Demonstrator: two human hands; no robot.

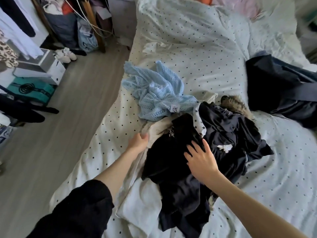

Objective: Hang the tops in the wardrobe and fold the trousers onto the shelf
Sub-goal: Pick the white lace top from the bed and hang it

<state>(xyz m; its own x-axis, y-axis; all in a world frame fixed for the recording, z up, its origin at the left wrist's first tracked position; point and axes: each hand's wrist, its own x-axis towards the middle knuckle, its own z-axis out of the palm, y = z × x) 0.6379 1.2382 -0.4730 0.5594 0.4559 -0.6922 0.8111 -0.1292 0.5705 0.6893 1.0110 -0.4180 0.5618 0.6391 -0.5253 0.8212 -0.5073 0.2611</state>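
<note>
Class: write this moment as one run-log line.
stage: sorting pile on bed | left hand: grips cream garment | right hand: flat on black garment | hung: none

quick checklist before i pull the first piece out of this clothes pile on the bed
1. Left hand has a garment: ok, it grips the cream garment at the pile's edge.
2. Right hand free: ok, it rests flat on the black garment.
3. Cream piece free of the pile: not ok, dark clothes lie over it.
4. Top or trousers: cannot tell, too crumpled.
5. Light blue knit clear of the pull: cannot tell, it borders the pile.
</note>
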